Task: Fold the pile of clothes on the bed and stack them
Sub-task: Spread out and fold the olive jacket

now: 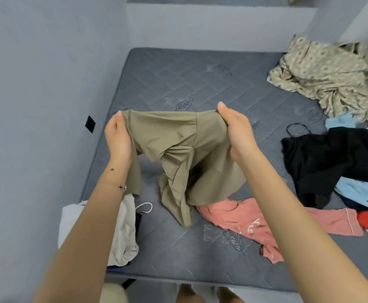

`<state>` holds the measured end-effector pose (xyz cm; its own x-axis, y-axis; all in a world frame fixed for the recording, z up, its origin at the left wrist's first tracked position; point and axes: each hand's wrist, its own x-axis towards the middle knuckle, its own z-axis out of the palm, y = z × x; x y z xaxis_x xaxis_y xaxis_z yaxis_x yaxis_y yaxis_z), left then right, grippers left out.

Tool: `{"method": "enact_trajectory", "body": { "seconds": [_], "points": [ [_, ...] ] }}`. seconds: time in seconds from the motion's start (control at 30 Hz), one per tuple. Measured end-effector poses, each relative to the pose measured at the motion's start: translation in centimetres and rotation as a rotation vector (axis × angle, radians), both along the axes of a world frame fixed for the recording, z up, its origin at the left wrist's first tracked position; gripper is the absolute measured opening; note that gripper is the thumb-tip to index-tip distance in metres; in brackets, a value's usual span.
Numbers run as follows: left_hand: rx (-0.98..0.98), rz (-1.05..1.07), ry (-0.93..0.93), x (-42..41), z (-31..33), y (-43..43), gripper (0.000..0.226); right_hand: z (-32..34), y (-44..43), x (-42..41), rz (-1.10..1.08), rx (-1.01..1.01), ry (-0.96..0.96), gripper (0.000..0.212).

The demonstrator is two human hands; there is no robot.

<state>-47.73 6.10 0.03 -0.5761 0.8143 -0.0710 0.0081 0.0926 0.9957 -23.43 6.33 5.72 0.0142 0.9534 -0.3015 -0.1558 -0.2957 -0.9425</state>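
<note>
Khaki garment [178,145] hung stretched above the mattress [178,79], left hand [118,138] and right hand [236,132] each pinching a top corner, likely to straighten it for folding.

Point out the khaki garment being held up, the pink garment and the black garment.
khaki garment [174,138]: head view, on the stretched upper panel.
pink garment [233,215]: head view, on its flat middle part, lying on the mattress.
black garment [331,158]: head view, on its crumpled middle.
</note>
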Motion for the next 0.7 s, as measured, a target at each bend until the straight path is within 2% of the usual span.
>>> {"method": "enact_trajectory", "body": {
  "seconds": [0.13, 0.33, 0.4, 0.53, 0.6, 0.7],
  "points": [
    [-0.042, -0.132, 0.201, 1.8, 0.3, -1.0, 0.041, 0.6, -0.8, 1.4, 0.004, -0.036, -0.027, 0.03],
    [-0.158, -0.151, 0.187, 3.6, -2.6, -3.3, 0.043, -1.0, -2.5, 3.7, -0.011, 0.011, -0.252, 0.037],
    [-0.225, -0.217, 0.206, 4.1, -4.3, -4.0, 0.044, -2.4, -3.1, 4.7, -0.03, 0.026, -0.301, 0.04],
    [-0.446, -0.404, 0.332, 4.9, -8.3, -5.5, 0.046, -7.0, -5.0, 6.2, 0.059, -0.072, -0.372, 0.046],
    [-0.496, -0.467, 0.378, 5.5, -9.9, -6.2, 0.046, -9.4, -5.8, 6.6, 0.102, -0.116, -0.413, 0.044],
    [-0.556, -0.505, 0.347, 6.4, -11.9, -6.6, 0.043, -12.9, -6.7, 7.1, 0.156, -0.166, -0.5, 0.035]
  ]
}}
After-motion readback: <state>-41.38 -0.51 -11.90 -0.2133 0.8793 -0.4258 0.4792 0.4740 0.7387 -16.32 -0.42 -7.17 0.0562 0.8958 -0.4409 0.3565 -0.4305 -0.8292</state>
